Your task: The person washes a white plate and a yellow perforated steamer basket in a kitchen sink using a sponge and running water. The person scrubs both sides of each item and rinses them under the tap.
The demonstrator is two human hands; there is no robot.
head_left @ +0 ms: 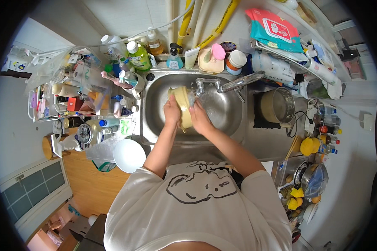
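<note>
The left hand (172,112) is closed around the near-left edge of a yellow container (182,108), its thumb lying along the side. The right hand (200,118) has its fingers against the opposite side, at about three o'clock of the container; whether it grips or only presses there, I cannot tell. So the one container sits between the two hands, tilted, over one steel sink (228,119).

From the container, a single chrome faucet (200,88) stands close by at one to two o'clock. Bare basin shows at nine o'clock, up to the sink's left wall, and a wider stretch at three o'clock beyond the right hand. The near rim crosses at six o'clock, below the wrists.

Past the rim, one white cup (135,88) with toothbrushes stands at ten o'clock and one green bottle (140,58) at eleven. One blue pump bottle (174,62) and one white tube (191,57) are near twelve; one soap dish (209,65) with a pink brush (218,52) lies at one. One white bowl (130,155) rests between seven and eight, at the worktop (264,148) edge. One pot (273,108) stands at three, well apart from both hands.
</note>
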